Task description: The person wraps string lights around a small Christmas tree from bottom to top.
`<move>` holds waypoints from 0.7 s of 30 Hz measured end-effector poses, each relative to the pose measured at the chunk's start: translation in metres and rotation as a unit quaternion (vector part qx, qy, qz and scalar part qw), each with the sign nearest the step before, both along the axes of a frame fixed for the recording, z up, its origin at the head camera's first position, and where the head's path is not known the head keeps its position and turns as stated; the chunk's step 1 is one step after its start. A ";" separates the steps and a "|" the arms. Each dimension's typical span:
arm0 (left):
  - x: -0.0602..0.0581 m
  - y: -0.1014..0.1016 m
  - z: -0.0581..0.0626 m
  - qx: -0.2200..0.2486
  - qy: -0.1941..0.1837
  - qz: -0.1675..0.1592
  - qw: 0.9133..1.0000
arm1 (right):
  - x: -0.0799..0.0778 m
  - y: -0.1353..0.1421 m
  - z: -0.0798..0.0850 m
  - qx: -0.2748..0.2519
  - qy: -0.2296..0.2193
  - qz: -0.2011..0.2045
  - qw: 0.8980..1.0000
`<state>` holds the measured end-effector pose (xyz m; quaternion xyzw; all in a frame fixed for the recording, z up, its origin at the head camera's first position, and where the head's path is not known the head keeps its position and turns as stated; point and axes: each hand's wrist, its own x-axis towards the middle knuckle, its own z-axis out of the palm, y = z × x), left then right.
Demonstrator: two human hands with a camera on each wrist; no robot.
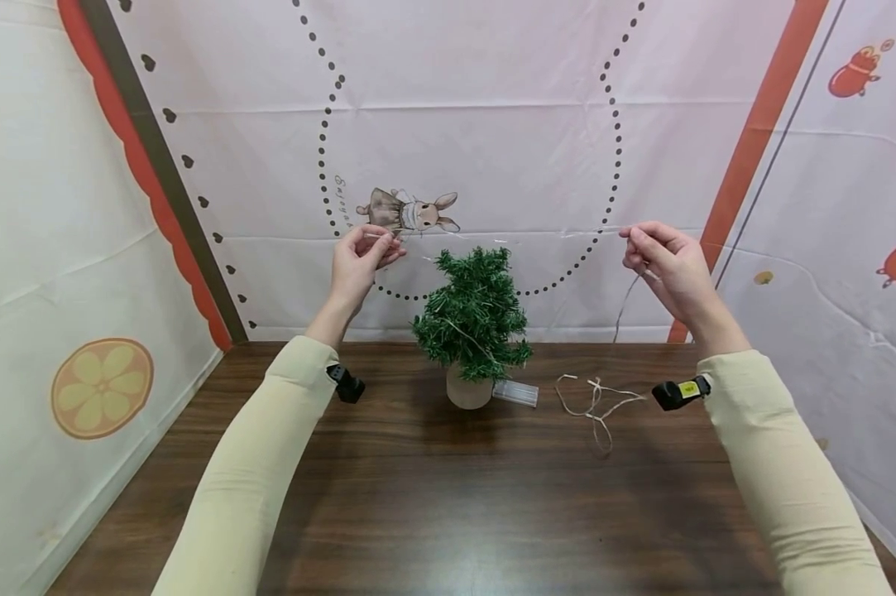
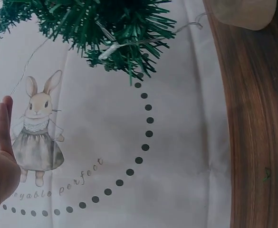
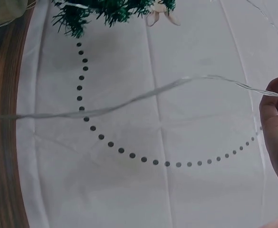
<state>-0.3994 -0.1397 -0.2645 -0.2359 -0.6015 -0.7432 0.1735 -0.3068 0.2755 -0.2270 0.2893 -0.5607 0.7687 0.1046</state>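
A small green artificial Christmas tree (image 1: pixel 473 306) stands upright on a round beige base (image 1: pixel 468 389). Thin clear fairy-light wire (image 3: pixel 143 96) lies among its branches and stretches behind its top between both hands. To the tree's left, my left hand (image 1: pixel 360 261) pinches the wire between thumb and fingers; in the left wrist view the strand runs from the fingertips up to the branches. My right hand (image 1: pixel 665 261), raised well right of the tree, pinches another stretch, with wire hanging below it. A clear battery box (image 1: pixel 516 392) lies beside the base.
Looped pale wire (image 1: pixel 596 406) lies on the brown wooden table (image 1: pixel 455 497), right of the battery box. Behind the table hangs a white printed cloth (image 1: pixel 477 165) with a rabbit and dotted lines. More printed cloth flanks both sides.
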 end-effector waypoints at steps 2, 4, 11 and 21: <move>-0.003 -0.002 -0.002 0.003 0.003 0.000 1.000 | 0.001 -0.002 0.001 -0.001 0.004 0.000 1.000; -0.008 -0.005 -0.006 0.017 0.006 -0.010 1.000 | 0.003 -0.003 0.002 0.001 0.009 0.007 1.000; -0.009 -0.015 -0.016 0.078 0.020 -0.118 0.990 | 0.011 -0.005 0.004 0.004 0.029 0.031 0.999; -0.002 -0.035 -0.029 0.003 0.030 -0.205 0.978 | 0.022 -0.006 0.000 0.020 0.036 0.078 0.996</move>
